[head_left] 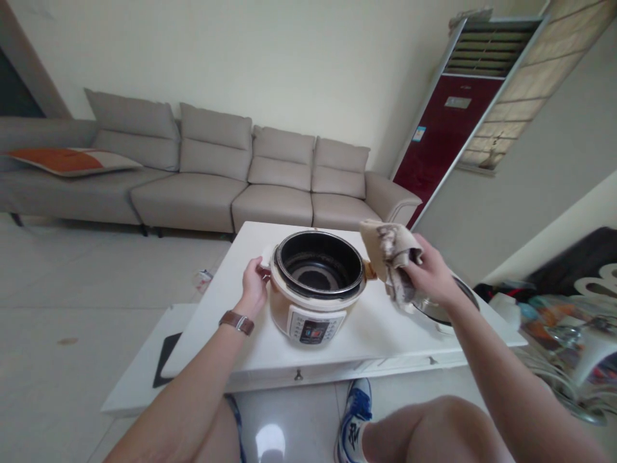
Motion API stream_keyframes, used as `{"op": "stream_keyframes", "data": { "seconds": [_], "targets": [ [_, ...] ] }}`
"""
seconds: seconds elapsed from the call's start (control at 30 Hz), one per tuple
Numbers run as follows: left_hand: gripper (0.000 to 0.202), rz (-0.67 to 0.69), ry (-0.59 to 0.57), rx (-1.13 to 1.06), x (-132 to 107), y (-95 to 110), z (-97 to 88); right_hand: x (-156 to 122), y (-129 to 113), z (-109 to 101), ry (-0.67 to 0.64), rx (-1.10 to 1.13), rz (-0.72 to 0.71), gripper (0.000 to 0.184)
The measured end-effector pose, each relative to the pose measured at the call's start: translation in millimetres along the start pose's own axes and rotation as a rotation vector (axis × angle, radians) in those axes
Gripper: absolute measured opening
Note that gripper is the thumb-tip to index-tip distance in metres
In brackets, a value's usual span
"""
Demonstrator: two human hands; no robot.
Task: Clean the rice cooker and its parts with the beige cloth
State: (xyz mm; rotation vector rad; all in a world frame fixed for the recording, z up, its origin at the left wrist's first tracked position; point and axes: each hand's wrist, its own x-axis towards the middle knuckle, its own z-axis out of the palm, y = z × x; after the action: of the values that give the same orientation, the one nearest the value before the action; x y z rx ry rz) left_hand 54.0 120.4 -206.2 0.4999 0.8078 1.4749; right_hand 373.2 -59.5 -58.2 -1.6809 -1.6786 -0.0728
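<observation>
A white electric pressure cooker stands upright and lidless on the white table, its control panel facing me. Inside it sits a dark inner pot. My left hand is closed around the cooker's left side handle. To the right of the cooker, my right hand grips a bunched, stained beige cloth, held above the tabletop near the right handle. Partly hidden behind my right forearm, a round lid lies on the table.
The white table has drawers along its near side. A lower white surface with a dark flat object adjoins it at left. Beyond stands a grey sofa. Cluttered items fill the right side, near a red air conditioner.
</observation>
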Motion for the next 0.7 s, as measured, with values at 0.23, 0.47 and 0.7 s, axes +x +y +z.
{"op": "stream_keyframes", "data": {
  "seconds": [0.23, 0.47, 0.7],
  "targets": [
    [0.026, 0.232, -0.088, 0.284, 15, -10, -14.9, 21, -78, 75, -0.603, -0.348, -0.234, 0.026],
    [0.027, 0.29, -0.107, 0.333, 22, -14, -14.0, 44, -80, 73, -0.862, -0.29, -0.126, 0.027],
    [0.031, 0.365, -0.035, 0.382, 17, -14, -4.4, 58, -81, 80, -0.869, -0.23, -0.101, 0.018]
  ]
}}
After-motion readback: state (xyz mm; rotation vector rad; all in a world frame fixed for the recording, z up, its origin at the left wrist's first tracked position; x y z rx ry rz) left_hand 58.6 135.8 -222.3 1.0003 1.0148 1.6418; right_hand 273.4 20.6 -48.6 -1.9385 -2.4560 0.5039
